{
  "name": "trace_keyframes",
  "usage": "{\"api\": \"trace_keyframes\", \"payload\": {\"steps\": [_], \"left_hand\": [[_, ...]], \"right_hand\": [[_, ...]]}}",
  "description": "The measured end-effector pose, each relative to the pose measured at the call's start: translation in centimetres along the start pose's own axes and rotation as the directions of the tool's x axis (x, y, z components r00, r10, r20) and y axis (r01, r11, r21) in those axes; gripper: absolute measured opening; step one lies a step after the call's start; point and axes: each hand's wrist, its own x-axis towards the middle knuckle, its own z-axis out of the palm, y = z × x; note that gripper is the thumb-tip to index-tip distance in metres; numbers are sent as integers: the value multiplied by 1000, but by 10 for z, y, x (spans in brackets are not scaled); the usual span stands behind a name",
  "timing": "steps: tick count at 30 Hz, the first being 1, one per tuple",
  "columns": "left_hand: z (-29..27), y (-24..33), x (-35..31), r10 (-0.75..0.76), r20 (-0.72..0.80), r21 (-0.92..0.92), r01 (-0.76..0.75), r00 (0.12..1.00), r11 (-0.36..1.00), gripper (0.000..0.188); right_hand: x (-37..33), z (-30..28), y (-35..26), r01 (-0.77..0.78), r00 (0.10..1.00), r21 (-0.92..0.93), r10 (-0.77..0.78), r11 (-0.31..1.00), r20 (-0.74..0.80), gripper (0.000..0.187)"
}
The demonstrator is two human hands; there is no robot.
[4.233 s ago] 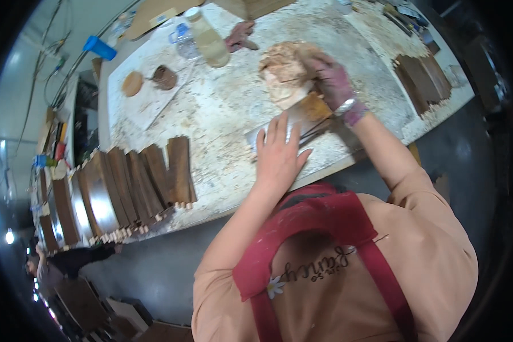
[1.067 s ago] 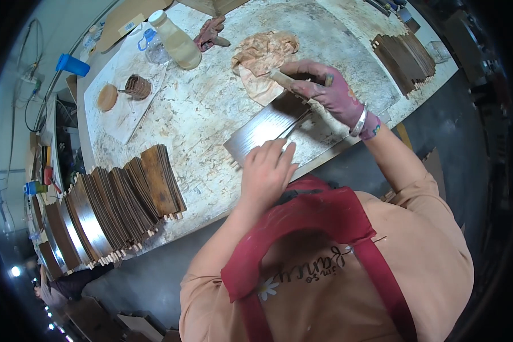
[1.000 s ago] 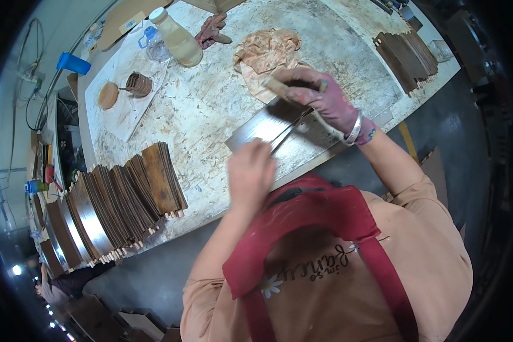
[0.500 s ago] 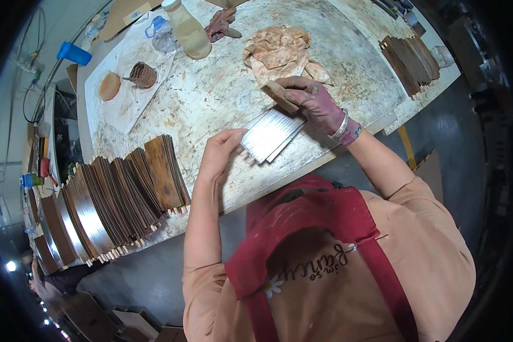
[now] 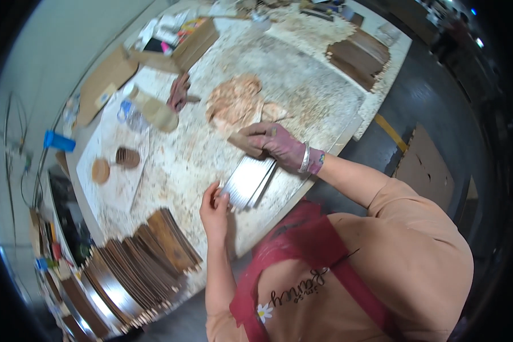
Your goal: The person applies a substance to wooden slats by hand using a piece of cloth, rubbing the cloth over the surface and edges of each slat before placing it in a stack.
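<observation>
My right hand [image 5: 282,147], in a stained purple glove, grips a brown sanding block [image 5: 244,145] at the far end of a small stack of wooden boards. The top board [image 5: 246,181] shines with glare, and a second one fans out beneath it. My bare left hand [image 5: 215,212] is beside the near left end of the stack. Its fingers are loosely bent and apart, with the thumb at the board's edge. A crumpled, stained cloth [image 5: 236,102] lies just beyond my right hand.
Dark brown slats [image 5: 137,265] stand in a long row at the near left; more boards [image 5: 359,57] lie at the far right. Bottles [image 5: 159,114], a spare glove [image 5: 179,94], a round yellowish disc [image 5: 100,170], a brown coil [image 5: 127,158] and a cardboard box [image 5: 194,45] sit farther back.
The view has swung, so the table appears lower and turned. My left fingers have loosened and lifted at the board's edge. My right hand keeps the sanding block over the board's far end.
</observation>
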Motion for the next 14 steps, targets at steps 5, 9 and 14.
{"api": "trace_keyframes", "payload": {"steps": [5,9,14], "left_hand": [[-7,32,2,211,-157,60,-204,965,977,44],[12,78,2,282,-140,-68,-294,949,953,44],[38,102,4,300,-122,-145,-316,946,937,52]], "right_hand": [[10,-39,-63,-14,956,-88,-13,996,-292,47],[44,-126,-19,91,907,-479,-271,873,-322,48],[66,-144,8,99,984,-830,-177,549,0,47]]}}
